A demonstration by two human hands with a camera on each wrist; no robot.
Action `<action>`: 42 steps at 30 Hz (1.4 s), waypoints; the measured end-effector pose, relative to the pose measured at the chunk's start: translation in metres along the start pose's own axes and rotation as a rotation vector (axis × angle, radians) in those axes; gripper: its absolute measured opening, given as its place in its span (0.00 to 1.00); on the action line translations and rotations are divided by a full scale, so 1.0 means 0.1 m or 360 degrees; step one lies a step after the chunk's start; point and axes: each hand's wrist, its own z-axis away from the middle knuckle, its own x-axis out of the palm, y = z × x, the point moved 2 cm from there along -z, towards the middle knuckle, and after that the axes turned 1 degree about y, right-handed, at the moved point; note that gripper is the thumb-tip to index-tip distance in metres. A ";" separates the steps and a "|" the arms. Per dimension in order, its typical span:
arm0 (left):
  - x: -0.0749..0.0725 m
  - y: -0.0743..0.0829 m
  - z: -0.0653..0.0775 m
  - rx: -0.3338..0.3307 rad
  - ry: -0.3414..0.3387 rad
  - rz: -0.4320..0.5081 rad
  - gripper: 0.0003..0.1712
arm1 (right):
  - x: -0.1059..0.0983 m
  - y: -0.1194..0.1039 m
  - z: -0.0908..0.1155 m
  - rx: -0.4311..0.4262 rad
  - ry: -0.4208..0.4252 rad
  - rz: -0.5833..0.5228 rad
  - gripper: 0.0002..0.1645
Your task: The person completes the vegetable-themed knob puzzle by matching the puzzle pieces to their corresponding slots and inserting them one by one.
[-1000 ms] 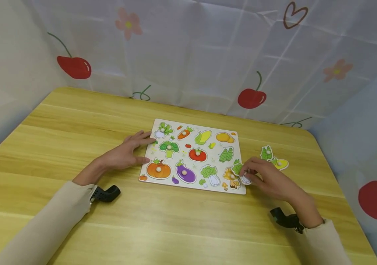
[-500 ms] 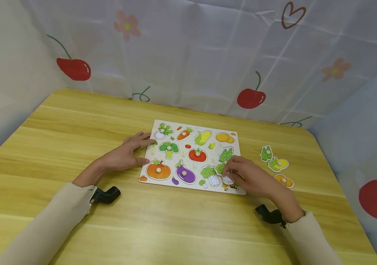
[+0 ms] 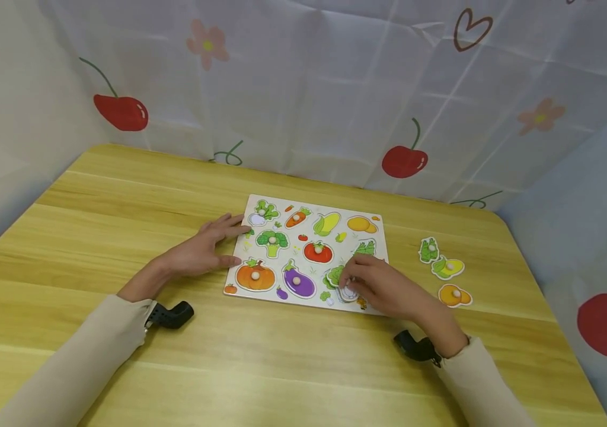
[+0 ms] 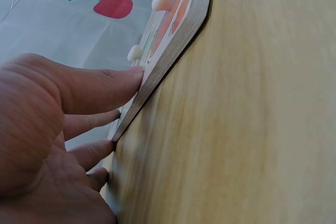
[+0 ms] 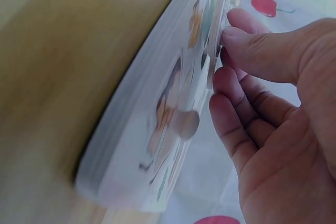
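A wooden vegetable knob puzzle board (image 3: 282, 293) lies flat on the table. My right hand (image 3: 386, 287) pinches a bok choy puzzle piece (image 3: 334, 276) over the matching bok choy picture near the board's front right. In the right wrist view that piece (image 5: 218, 30) stands slightly tilted above the board, its knob hidden by thumb and fingers. My left hand (image 3: 199, 249) rests on the board's left edge with spread, fairly straight fingers; thumb and fingertips touch the edge in the left wrist view. Pumpkin (image 3: 255, 276), eggplant (image 3: 299, 280), tomato (image 3: 318, 251) and broccoli (image 3: 272, 240) pieces sit in the board.
Right of the board lie a green asparagus-like piece (image 3: 428, 249), a corn piece (image 3: 447, 267) and an orange-yellow rounded piece (image 3: 454, 295). A mushroom piece's knob (image 5: 185, 124) stands up beside my right fingers. A printed curtain (image 3: 303, 89) hangs behind the table.
My right hand has carried the bok choy piece left, from the board's right edge past the mushroom to the bok choy picture. The left hand stays in place.
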 end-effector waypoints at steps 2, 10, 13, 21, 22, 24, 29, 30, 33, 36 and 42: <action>0.00 0.00 0.00 -0.0001 0.0001 -0.0002 0.40 | 0.01 -0.03 -0.02 -0.0008 -0.0011 0.0002 0.08; 0.00 0.01 -0.01 0.0008 0.0002 0.0001 0.40 | 0.04 -0.07 -0.05 0.0011 -0.0048 0.0022 0.07; -0.01 0.01 -0.01 0.0011 0.0007 0.0006 0.40 | 0.05 -0.07 -0.05 0.0012 -0.0043 0.0017 0.07; -0.02 0.00 -0.01 0.0012 0.0011 0.0012 0.41 | 0.05 -0.07 -0.05 0.0024 -0.0031 0.0062 0.07; -0.02 -0.01 -0.01 0.0010 0.0011 0.0011 0.41 | 0.05 -0.07 -0.05 0.0025 -0.0031 0.0064 0.07; -0.01 -0.01 -0.01 0.0010 0.0011 0.0006 0.41 | 0.06 -0.07 -0.05 0.0028 -0.0031 0.0066 0.08; -0.01 -0.02 -0.02 0.0011 0.0007 0.0007 0.41 | 0.08 -0.06 -0.05 0.0035 -0.0036 0.0060 0.08; -0.01 -0.02 -0.02 0.0010 0.0006 0.0009 0.41 | 0.08 -0.06 -0.05 0.0038 -0.0035 0.0060 0.08; -0.01 -0.01 -0.01 0.0006 0.0005 0.0010 0.41 | 0.08 -0.06 -0.05 0.0045 -0.0038 0.0060 0.08; -0.01 -0.01 0.00 0.0001 0.0006 0.0008 0.41 | 0.08 -0.06 -0.05 0.0053 -0.0041 0.0058 0.08; -0.01 0.00 0.00 -0.0010 0.0001 0.0020 0.40 | 0.02 -0.03 -0.03 0.0060 -0.0052 -0.0001 0.12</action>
